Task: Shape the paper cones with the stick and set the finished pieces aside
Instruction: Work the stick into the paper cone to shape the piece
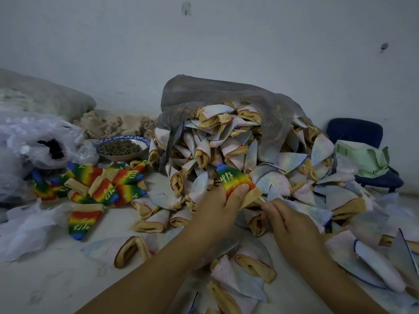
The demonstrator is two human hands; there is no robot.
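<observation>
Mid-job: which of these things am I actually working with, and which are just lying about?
In the job: rainbow cone, gripped by left hand; stick, held by right hand; pile of pale cones; finished rainbow pieces.
Lying about: bowl; plastic bags; blue chair; green bag.

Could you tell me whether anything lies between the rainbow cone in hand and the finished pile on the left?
Only a few unshaped pale cones lie low between the rainbow cone and the finished pile; above them the way looks open.
</observation>
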